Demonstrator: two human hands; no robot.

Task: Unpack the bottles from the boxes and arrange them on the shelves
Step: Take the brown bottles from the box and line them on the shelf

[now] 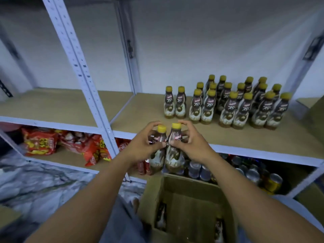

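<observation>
The pale grey slotted-steel shelf unit fills the view, and its middle shelf, a bare tan board, stretches across at chest height. Below and nearest the camera stands an open brown cardboard box, with a few dark bottles dimly visible deep inside. On the right part of the middle shelf stands a cluster of brown-and-white coffee drink bottles with yellow caps, upright in short rows. On the lower shelf red and yellow snack packets lie at the left and silver-topped drink cans stand at the right.

Above the box and in front of the middle shelf's edge, two more bottles of the same kind are held upright, touching side by side. The left grip wraps the left held bottle, and the right grip wraps the right held bottle, fingers curled round the necks.
</observation>
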